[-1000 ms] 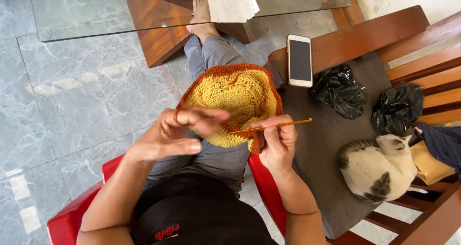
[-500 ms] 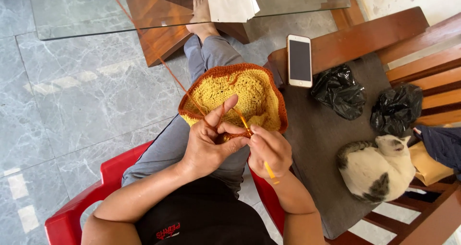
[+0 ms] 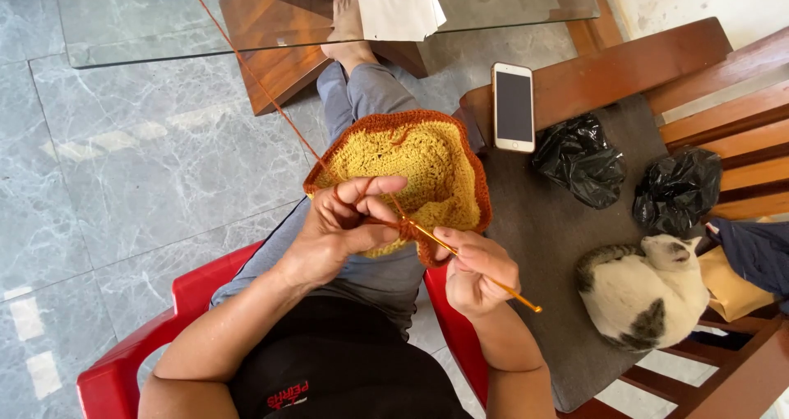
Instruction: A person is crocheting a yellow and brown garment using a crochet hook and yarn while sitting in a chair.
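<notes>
The crochet piece [image 3: 411, 168] is a floppy, nubbly round of mustard-yellow yarn with a rust-orange border all the way around the rim, a bit wavy at the edge. It's draped over the person's lap, on the grey trouser leg, right under both hands.

The left hand [image 3: 341, 230] is curled shut, pinching the near edge of the piece between thumb and fingers, with the orange yarn strand [image 3: 246, 66] looped over a finger and running off taut toward the top left, across the glass tabletop [image 3: 164, 25]. The right hand [image 3: 477, 271] is closed around one thin crochet hook [image 3: 468, 263] — orange-gold, smooth, its tip buried in the border stitches where the two hands meet, its tail sticking out past the fingers.

Counting the rest: two crumpled, shiny black plastic bags [image 3: 579, 156] on the dark cushion of the wooden bench [image 3: 625, 70], one white-framed phone [image 3: 514, 107] lying flat on the bench arm, and one cat [image 3: 645, 292] — white with grey-brown patches, curled up beside the bags. The person sits in a glossy red plastic chair [image 3: 123, 370], and the floor is grey marbled tile [image 3: 123, 189].
</notes>
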